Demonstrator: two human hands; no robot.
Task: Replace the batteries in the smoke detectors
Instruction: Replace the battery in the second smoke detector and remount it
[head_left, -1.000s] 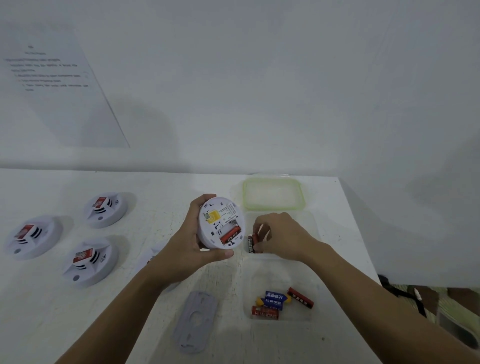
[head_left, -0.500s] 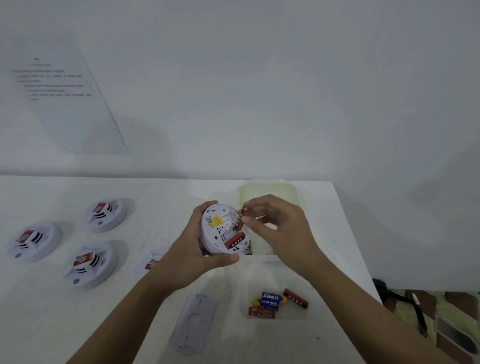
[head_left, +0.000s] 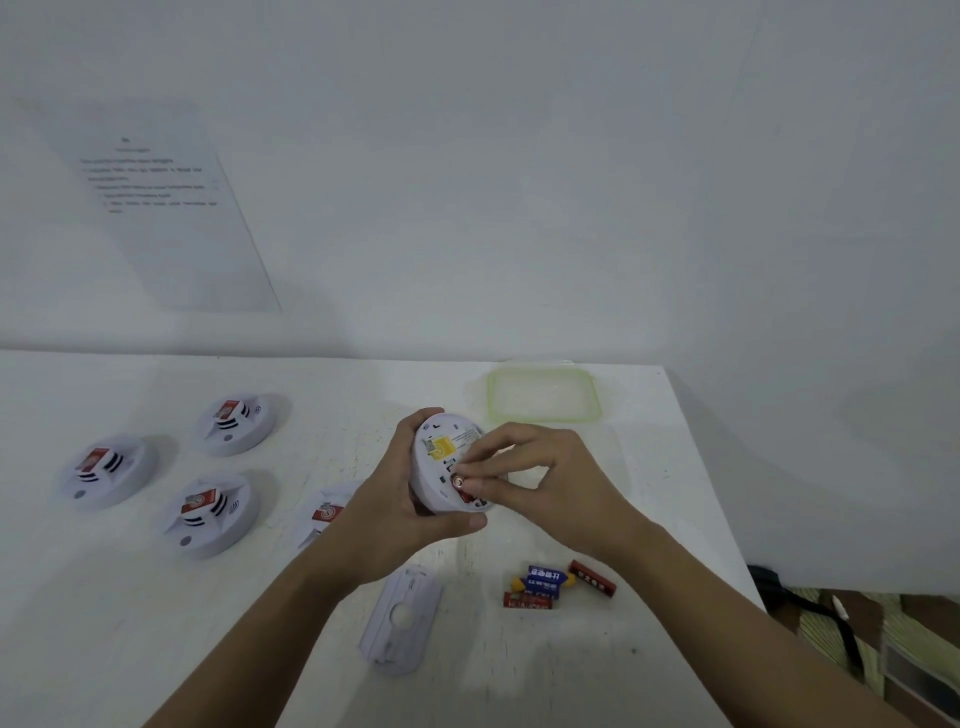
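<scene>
Cover plate (head_left: 400, 618): one grey plate, flat on the white table (head_left: 130, 613), nearest the camera, between the two forearms.
Loose batteries (head_left: 556, 586): one cluster lying right of the cover plate, under the right forearm; two red cells and two blue ones can be counted, plus a yellow piece, and they touch or overlap one another.
Left hand (head_left: 395, 512): fingers wrapped around the rim of the held detector, thumb along its lower edge, fingertips at its upper edge.
Held detector (head_left: 439, 467): one white round smoke detector, lifted off the table and tilted, back side toward the camera; a yellow label shows on the back.
Right hand (head_left: 540, 483): thumb and forefinger pinched on one battery; the other fingers are curled loosely.
Held battery (head_left: 461, 484): one red cell, metal end toward the camera, pressed against the lower part of the held detector's back; red shows in the compartment just below it.
Partly hidden detector (head_left: 324, 512): one, on the table behind the left wrist.
Detectors at left (head_left: 210, 514): three, face up on the table, each with a red label, well apart from the hands.
Lid (head_left: 543, 393): one clear lid with a green rim, flat beyond the hands.
Paper sheet (head_left: 156, 202): one, on the wall; text too blurred to read.
</scene>
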